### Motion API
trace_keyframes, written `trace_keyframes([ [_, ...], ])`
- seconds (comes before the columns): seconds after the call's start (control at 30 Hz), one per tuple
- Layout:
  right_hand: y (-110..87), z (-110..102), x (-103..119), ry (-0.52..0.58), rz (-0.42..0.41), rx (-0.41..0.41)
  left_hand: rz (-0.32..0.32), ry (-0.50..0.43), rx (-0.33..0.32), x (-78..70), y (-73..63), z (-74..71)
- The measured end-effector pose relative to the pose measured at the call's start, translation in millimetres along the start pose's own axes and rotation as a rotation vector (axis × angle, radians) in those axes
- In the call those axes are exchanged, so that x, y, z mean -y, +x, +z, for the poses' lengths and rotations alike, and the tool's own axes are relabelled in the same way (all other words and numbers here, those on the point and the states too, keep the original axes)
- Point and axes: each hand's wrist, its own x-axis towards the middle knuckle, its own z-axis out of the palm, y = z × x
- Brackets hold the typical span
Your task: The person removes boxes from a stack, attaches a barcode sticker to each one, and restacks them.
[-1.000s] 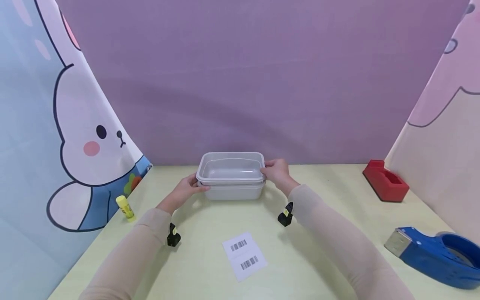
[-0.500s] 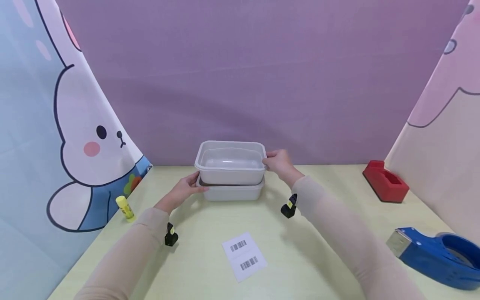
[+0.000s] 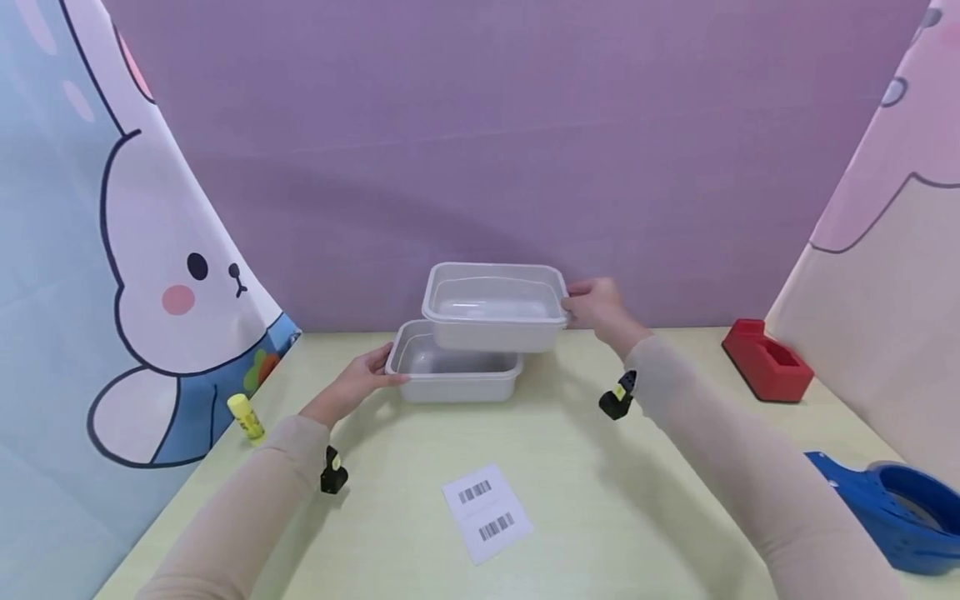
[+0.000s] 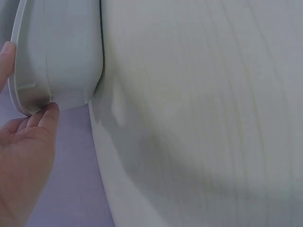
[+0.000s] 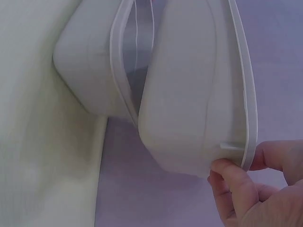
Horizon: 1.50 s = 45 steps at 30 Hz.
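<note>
Two white rectangular plastic containers are at the back of the table. The upper container [image 3: 498,335] is raised over the lower one and shifted to its right. My right hand [image 3: 602,310] pinches its right rim, thumb on one side and fingertips under the lip in the right wrist view. The lower container [image 3: 459,387] stands upright on the table, its inside partly hidden by the raised one. At its left end my left hand [image 3: 356,385] grips the rim; in the left wrist view the fingers [image 4: 45,116] curl beneath the lip.
A paper with two barcodes [image 3: 487,514] lies at the front middle. The yellow glue stick [image 3: 246,418] stands at the left edge. On the right are a red holder [image 3: 768,361] and a blue tape dispenser [image 3: 888,517]. A purple backdrop [image 3: 480,150] rises behind.
The upper container has come up out of the lower one and moved right with my right hand. My left hand stays on the lower container, which has barely shifted in view.
</note>
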Motion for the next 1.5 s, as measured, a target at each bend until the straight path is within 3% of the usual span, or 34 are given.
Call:
trace_keyframes([
  [0.5, -4.9, -76.3, -26.5, -0.116, -0.079, -0.008, -0.011, 0.052, -0.005, -0.7, -4.5, -0.8],
  [0.8, -8.3, -107.0, -47.2, -0.184, -0.059, 0.010, -0.025, 0.075, -0.003, -1.7, -5.7, -0.6],
  [1.5, -0.7, -137.1, -120.2, -0.214, -0.009, 0.083, 0.004, 0.068, 0.009, -2.3, -4.7, 0.7],
])
